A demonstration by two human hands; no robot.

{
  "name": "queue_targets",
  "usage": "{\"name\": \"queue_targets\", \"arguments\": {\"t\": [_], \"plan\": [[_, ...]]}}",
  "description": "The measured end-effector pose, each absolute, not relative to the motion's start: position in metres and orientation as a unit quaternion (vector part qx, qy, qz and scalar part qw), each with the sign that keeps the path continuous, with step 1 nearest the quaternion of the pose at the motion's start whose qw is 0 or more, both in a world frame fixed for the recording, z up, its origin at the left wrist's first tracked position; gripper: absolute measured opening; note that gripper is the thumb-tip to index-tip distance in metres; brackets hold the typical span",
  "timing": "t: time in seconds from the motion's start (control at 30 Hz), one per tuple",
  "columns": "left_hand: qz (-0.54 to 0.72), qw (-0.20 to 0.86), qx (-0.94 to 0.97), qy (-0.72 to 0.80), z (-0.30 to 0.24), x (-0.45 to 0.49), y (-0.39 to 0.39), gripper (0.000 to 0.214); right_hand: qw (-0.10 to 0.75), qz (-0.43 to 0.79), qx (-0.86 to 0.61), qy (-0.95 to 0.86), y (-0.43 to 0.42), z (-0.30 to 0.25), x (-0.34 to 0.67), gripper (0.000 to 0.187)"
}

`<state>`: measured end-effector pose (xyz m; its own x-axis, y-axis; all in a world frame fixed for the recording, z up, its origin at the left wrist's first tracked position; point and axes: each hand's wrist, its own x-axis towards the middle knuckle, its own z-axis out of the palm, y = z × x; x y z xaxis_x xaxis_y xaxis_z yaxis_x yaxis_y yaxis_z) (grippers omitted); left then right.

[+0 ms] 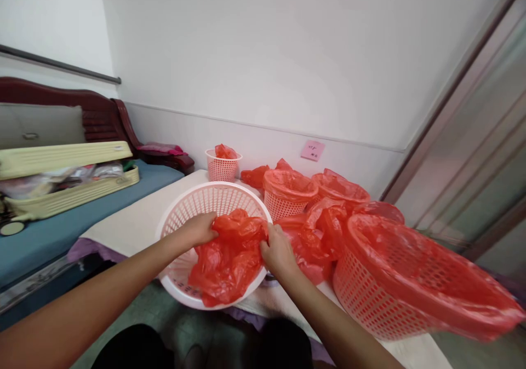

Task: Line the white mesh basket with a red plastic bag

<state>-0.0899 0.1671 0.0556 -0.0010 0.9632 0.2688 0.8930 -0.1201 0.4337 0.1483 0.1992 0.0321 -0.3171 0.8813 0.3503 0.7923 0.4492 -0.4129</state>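
Note:
A crumpled red plastic bag (230,257) lies bunched inside a round white slatted basket (171,215), spread between my two hands. My left hand (201,229) reaches over the basket's left side, its fingers closed on the bag's left edge. At the basket's right rim, my right hand (278,248) pinches the opposite edge of the bag. The basket sits tilted at the near edge of the cloth-covered table. Just right of my right hand, more loose red bags (316,237) lie heaped.
A large basket lined with red plastic (382,276) stands at right. Two smaller lined baskets, one nearer (287,194) and one beside it (343,188), stand by the wall. A small white basket (222,166) is at the back. An open yellow suitcase (74,194) lies on the bed at left.

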Motion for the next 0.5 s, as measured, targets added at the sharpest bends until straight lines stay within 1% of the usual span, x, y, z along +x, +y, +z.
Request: {"name": "queue_targets", "arguments": {"t": [0.07, 0.2, 0.27, 0.3, 0.37, 0.5], "plan": [[0.259, 0.049, 0.706, 0.658, 0.06, -0.092, 0.159, 0.007, 0.274, 0.088, -0.52, -0.804, 0.202, 0.028, 0.154, 0.024], [0.311, -0.026, 0.677, 0.666, 0.086, -0.104, 0.136, 0.005, 0.278, 0.107, -0.524, -0.798, 0.205, 0.021, 0.163, 0.028], [0.34, -0.058, 0.653, 0.675, 0.097, -0.109, 0.126, 0.001, 0.284, 0.121, -0.518, -0.798, 0.204, 0.019, 0.166, 0.034], [0.352, -0.07, 0.645, 0.675, 0.1, -0.111, 0.123, 0.004, 0.289, 0.128, -0.512, -0.799, 0.204, 0.019, 0.166, 0.038], [0.374, -0.075, 0.639, 0.668, 0.101, -0.111, 0.118, 0.007, 0.295, 0.135, -0.502, -0.802, 0.203, 0.018, 0.166, 0.044], [0.378, -0.047, 0.634, 0.673, 0.093, -0.113, 0.116, 0.006, 0.283, 0.132, -0.506, -0.804, 0.202, 0.019, 0.166, 0.044]]}}
